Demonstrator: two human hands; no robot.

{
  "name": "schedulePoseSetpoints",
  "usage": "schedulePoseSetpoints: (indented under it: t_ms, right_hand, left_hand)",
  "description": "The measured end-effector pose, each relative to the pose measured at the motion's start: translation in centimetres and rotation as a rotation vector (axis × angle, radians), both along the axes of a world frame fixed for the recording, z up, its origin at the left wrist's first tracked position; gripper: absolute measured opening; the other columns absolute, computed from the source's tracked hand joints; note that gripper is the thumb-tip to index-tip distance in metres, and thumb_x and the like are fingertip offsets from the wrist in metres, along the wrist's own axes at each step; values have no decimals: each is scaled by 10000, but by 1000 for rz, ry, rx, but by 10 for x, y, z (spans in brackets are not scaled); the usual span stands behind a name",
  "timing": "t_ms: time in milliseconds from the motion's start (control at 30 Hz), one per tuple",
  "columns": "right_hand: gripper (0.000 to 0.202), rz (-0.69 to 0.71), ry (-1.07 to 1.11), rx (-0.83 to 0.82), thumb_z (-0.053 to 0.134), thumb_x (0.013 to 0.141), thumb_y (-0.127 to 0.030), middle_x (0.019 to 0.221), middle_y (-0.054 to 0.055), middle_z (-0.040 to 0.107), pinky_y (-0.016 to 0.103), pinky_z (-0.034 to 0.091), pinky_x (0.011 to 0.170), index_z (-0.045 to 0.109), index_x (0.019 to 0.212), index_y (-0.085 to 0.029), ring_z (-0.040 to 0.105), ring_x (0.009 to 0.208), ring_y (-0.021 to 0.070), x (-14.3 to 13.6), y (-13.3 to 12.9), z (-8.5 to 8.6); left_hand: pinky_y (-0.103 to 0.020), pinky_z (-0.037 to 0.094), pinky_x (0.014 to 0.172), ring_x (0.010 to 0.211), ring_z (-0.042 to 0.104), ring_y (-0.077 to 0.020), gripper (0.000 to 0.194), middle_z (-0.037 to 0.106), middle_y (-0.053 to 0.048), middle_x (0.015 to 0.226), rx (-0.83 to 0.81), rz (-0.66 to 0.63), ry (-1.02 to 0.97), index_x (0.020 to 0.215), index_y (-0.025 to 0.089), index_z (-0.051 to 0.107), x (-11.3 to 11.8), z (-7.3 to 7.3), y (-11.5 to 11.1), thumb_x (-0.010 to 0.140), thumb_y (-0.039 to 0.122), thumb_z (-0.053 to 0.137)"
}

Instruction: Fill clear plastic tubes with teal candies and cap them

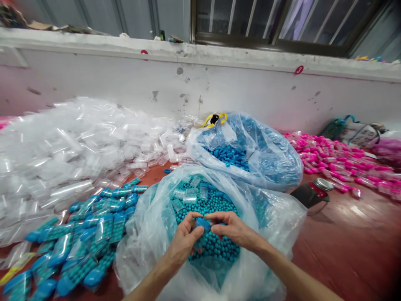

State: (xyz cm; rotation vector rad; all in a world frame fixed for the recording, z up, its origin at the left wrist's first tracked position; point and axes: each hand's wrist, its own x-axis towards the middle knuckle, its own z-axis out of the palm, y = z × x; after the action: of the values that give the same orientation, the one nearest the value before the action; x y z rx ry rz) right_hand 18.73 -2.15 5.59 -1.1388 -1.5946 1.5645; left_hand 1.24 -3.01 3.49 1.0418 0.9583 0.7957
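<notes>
Over an open plastic bag [147, 225] of teal beads [219, 247], my left hand [184, 236] is closed on a small container with a blue cap [203, 224]. My right hand [233, 228] meets it from the right, its fingers pinched at the cap's edge. The container's lower part is mostly hidden by my left fingers. Several clear empty containers [190, 195] lie on the beads beyond my hands. To the left, bead-filled containers with blue caps [105, 228] are piled on the red surface.
Clear containers [72, 142] are heaped at the left. Behind the beads sits a bag of blue caps [269, 154]. Pink-capped containers [338, 161] and a dark jar with a metal lid [311, 193] are at the right. A white wall [125, 83] runs along the back.
</notes>
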Motion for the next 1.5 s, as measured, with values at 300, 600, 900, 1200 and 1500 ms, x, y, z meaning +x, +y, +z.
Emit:
schedulePoseSetpoints:
  t_ms: [300,600,900,1200,1500]
  right_hand:
    - [292,-319,-8,43,588,701,-296,719,-3,608,256,472,503,563,963,-169,541,548,123,-18,-5,-5]
    - [1022,61,-567,403,732,569,-346,1321,227,343,447,389,937,163,1371,-69,372,1202,325,-38,-28,-3]
    - [852,-198,-683,805,618,633,-340,1236,259,423,443,487,781,189,1329,-103,528,1042,352,-47,-36,-44]
    - [706,-219,-401,538,595,610,-178,1146,170,477,410,457,822,308,1253,-132,521,1018,284,-50,-31,-34]
    - [1014,-167,-325,325,728,555,-231,1255,129,382,395,444,838,130,1373,-208,488,1055,262,-38,-26,-26]
  left_hand:
    - [-149,320,370,441,359,-40,364,403,75,645,66,81,71,996,217,436,4,1,-9,734,440,553]
    - [-225,415,595,693,527,-135,415,597,-29,897,124,179,79,1121,191,474,9,2,-8,750,368,530]
    - [-231,419,663,698,526,-134,170,561,19,721,185,239,60,852,195,496,18,5,-11,754,329,532]
    - [-257,417,725,749,521,-146,196,557,8,767,210,195,75,899,191,518,16,2,-8,765,333,528]
    - [-227,420,699,837,531,-149,464,572,-36,990,14,60,-151,1157,198,427,10,13,-8,742,343,574]
